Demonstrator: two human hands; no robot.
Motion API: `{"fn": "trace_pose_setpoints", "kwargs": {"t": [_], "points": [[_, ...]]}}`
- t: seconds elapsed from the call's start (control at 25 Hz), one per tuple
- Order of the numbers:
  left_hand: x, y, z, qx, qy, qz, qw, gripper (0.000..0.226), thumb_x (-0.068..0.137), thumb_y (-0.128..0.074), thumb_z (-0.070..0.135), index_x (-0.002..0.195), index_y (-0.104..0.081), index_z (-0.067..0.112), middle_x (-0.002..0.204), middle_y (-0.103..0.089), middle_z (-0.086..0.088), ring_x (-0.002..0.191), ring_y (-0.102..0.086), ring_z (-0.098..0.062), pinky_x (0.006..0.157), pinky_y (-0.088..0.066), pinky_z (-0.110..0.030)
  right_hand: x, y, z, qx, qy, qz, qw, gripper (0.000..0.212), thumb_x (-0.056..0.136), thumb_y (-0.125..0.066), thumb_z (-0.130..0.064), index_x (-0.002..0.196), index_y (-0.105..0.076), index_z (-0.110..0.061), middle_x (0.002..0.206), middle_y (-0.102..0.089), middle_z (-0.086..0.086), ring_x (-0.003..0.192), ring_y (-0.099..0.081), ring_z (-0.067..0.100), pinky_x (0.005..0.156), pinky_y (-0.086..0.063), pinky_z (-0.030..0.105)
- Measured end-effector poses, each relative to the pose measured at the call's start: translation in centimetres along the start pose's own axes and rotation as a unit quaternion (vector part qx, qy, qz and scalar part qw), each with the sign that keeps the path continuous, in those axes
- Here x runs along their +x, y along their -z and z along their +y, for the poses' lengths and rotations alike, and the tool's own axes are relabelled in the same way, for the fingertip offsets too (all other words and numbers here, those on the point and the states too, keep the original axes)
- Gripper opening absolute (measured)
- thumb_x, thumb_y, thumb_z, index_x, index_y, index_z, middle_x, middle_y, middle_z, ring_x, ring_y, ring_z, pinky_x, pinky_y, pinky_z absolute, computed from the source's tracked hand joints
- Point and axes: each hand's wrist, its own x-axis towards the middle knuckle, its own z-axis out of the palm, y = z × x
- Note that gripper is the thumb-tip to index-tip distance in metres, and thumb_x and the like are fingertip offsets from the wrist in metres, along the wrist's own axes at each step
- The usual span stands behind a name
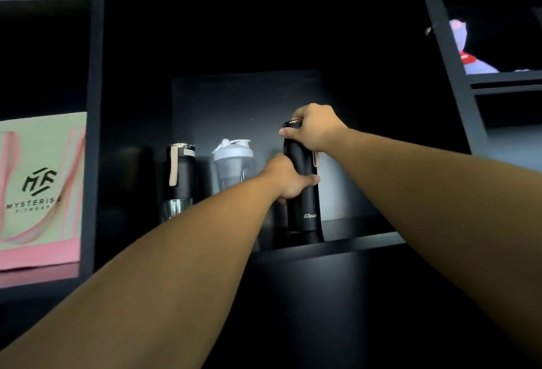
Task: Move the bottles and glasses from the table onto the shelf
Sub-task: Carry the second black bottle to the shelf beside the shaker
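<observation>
Here: black bottle [302, 192], white "Gopop" lettering near base, upright at front of dark shelf [352, 244]. Right hand [315, 131] fingers clamped over cap; left hand [289, 182] fingers wrapped round mid-body. Left of fingers: clear shaker bottle [233, 163], second black bottle [180, 169] with beige strap, glass [176, 210] before it. Far left: bag [41, 189], "MYSTERISE FITNESS".

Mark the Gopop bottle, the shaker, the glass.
tall black Gopop bottle [303, 201], head view, lower body above logo
translucent grey shaker bottle [233, 153], head view, lid
clear drinking glass [176, 208], head view, front wall
</observation>
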Motion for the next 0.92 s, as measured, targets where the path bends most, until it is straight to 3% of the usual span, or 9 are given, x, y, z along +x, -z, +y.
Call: {"fn": "trace_pose_setpoints", "kwargs": {"t": [0.12,0.24,0.4,0.48,0.56,0.8,0.92], "points": [[3.0,-1.6,-1.7,-0.013,0.029,-0.013,0.999,0.062,0.085,-0.077,0.049,0.121,-0.053,0.004,0.11,-0.069,-0.014,0.081,-0.075,-0.034,0.075,-0.065,-0.045,2.3,-3.9,1.3,-0.026,0.009,-0.025,0.999,0.042,0.092,-0.064,-0.051,0.118,-0.066,-0.018,0.117,-0.069,0.009,0.117,-0.058,0.034,0.094,-0.043,0.035],[5.2,-3.5,-3.0,-0.019,0.03,-0.018,0.999,0.061,0.088,-0.073,0.048,0.127,-0.054,0.005,0.116,-0.064,-0.014,0.096,-0.072,-0.035,0.079,-0.064,-0.049,2.9,-8.2,3.4,0.006,0.0,-0.027,1.0,0.044,0.099,-0.053,-0.048,0.133,-0.052,-0.021,0.131,-0.054,0.013,0.125,-0.043,0.038,0.101,-0.036,0.04],[5.7,-4.3,-3.9,0.04,0.037,-0.025,0.998,0.077,0.094,-0.064,0.054,0.14,-0.038,-0.002,0.116,-0.061,-0.015,0.097,-0.068,-0.033,0.079,-0.056,-0.035,3.2,-9.8,4.4,0.021,-0.004,-0.03,0.999,0.062,0.1,-0.054,-0.047,0.153,-0.029,-0.028,0.151,-0.036,0.012,0.135,-0.032,0.04,0.106,-0.035,0.047],[4.6,-3.7,-3.8,0.052,0.054,-0.018,0.997,0.09,0.093,-0.06,0.062,0.146,-0.027,-0.003,0.118,-0.058,-0.014,0.099,-0.064,-0.032,0.074,-0.047,-0.032,2.3,-9.3,4.1,-0.01,-0.017,-0.022,1.0,0.08,0.098,-0.055,-0.052,0.16,-0.01,-0.032,0.162,-0.024,0.01,0.142,-0.027,0.041,0.109,-0.032,0.05],[3.3,-2.8,-3.3,0.041,0.057,-0.003,0.998,0.094,0.09,-0.057,0.068,0.148,-0.026,0.0,0.126,-0.06,-0.015,0.106,-0.064,-0.033,0.075,-0.044,-0.032,0.9,-7.9,3.7,-0.025,-0.03,0.007,0.999,0.086,0.096,-0.052,-0.058,0.161,-0.001,-0.032,0.165,-0.018,0.01,0.144,-0.025,0.041,0.11,-0.032,0.053],[-4.3,0.0,-1.0,0.0,-0.021,0.029,0.999,0.068,0.087,-0.051,0.073,0.123,-0.054,0.015,0.113,-0.066,-0.002,0.095,-0.061,-0.026,0.068,-0.041,-0.033,-6.5,-0.1,2.3,-0.049,-0.012,0.069,0.996,0.064,0.096,-0.051,-0.057,0.15,-0.034,-0.027,0.146,-0.042,0.008,0.129,-0.044,0.033,0.092,-0.045,0.046],[-11.1,1.3,0.4,-0.017,-0.053,0.013,0.998,0.074,0.088,-0.043,0.075,0.128,-0.056,0.013,0.123,-0.068,-0.007,0.108,-0.063,-0.031,0.077,-0.043,-0.035,-13.1,5.0,0.9,-0.06,-0.041,0.067,0.995,0.06,0.095,-0.053,-0.057,0.144,-0.04,-0.027,0.142,-0.045,0.007,0.125,-0.051,0.033,0.092,-0.049,0.046]]}}
